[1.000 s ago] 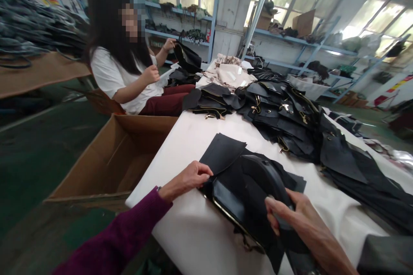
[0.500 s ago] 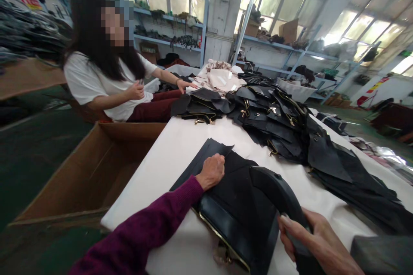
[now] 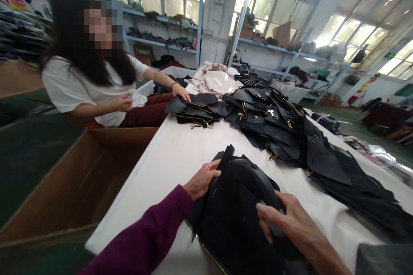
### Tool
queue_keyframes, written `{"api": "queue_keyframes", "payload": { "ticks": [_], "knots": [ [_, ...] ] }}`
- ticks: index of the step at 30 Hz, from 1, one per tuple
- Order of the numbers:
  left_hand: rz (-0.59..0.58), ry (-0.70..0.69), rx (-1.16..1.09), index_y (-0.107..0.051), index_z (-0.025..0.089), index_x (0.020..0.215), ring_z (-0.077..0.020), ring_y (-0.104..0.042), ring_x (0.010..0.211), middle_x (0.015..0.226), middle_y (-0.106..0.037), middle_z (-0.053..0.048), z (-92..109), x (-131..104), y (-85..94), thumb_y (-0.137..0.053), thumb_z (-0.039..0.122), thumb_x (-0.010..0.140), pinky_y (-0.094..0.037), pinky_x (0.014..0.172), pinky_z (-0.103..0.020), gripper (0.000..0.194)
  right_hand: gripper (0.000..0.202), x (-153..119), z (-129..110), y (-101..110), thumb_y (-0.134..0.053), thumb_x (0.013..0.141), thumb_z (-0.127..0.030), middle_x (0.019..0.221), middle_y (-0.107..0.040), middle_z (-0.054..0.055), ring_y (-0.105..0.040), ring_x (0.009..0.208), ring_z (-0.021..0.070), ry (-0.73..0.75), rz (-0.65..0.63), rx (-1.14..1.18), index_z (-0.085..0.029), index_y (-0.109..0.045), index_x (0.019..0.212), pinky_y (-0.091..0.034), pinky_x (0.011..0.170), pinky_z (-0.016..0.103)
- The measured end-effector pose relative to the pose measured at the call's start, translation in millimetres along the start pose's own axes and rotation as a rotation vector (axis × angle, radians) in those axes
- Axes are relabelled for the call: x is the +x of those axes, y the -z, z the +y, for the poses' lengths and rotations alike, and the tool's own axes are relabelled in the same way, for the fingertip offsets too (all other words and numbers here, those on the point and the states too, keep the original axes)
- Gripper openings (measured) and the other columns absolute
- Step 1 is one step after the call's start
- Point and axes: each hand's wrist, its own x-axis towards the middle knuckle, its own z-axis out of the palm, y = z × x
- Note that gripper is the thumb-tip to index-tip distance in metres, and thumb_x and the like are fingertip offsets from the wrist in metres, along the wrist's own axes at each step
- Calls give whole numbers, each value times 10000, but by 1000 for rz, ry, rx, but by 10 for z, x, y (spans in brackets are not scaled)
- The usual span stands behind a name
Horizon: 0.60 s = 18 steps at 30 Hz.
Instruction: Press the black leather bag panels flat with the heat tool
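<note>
Low in the middle of the view, a black fabric piece (image 3: 232, 219) with a gold zipper along its lower edge lies on the white table (image 3: 171, 150). My left hand (image 3: 202, 179) pinches its upper left edge, where the layers stand raised. My right hand (image 3: 284, 219) is wrapped round a curved black tool (image 3: 263, 180), whose tip rests at the top of the piece. The tool's lower part is hidden behind the fingers and the dark cloth.
Piles of black pieces (image 3: 264, 120) with gold hardware cover the table's far side, with beige pieces (image 3: 216, 79) behind. At the left, a person (image 3: 97, 81) in a white shirt sits with one hand on a black stack. An open cardboard box (image 3: 87, 180) adjoins the table's left edge.
My left hand has moved slightly left and down, and the black layers beside it are now lifted and folded. My right hand and the tool have shifted left. The person's arm has lowered onto the stack.
</note>
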Motion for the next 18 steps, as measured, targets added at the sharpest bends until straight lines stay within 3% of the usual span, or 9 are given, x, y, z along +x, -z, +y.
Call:
{"api": "queue_keyframes", "payload": {
  "ticks": [6, 9, 11, 14, 18],
  "knots": [
    [-56, 26, 30, -637, 125, 1048, -110, -606, 644, 824, -675, -53, 17, -83, -75, -532, 68, 630, -464, 616, -209, 435, 259, 193, 10, -14, -558, 815, -412, 479, -564, -42, -517, 419, 119, 30, 40, -2, -184, -533, 696, -405, 422, 221],
    [19, 20, 84, -645, 110, 1017, -107, -589, 582, 756, -670, -47, 55, -72, -74, -533, 76, 604, -441, 543, -196, 428, 290, 97, 13, 154, -541, 821, -455, 495, -552, -44, -518, 441, 121, 7, 167, -21, -193, -526, 696, -409, 436, 224],
    [81, -34, 146, -644, 104, 1005, -103, -569, 535, 716, -665, -39, 193, -30, -64, -535, 90, 597, -429, 511, -197, 423, 324, -53, 19, 313, -553, 807, -477, 484, -539, -45, -504, 432, 115, -25, 242, -43, -194, -525, 650, -395, 425, 217],
    [125, -172, 362, -647, 100, 986, -111, -551, 516, 680, -654, -23, 658, 59, -82, -540, 130, 612, -435, 511, -217, 390, 395, -341, 59, 516, -569, 768, -531, 467, -561, -22, -509, 430, 121, -77, 300, -105, -190, -538, 570, -398, 430, 222],
    [155, -550, 926, -658, 92, 912, -143, -558, 664, 701, -633, -5, 1569, 144, -341, -479, 147, 696, -450, 614, -239, 286, 445, -674, 185, 610, -528, 755, -613, 475, -566, -16, -507, 435, 132, -153, 343, -140, -196, -569, 609, -408, 427, 229]
  ]
}}
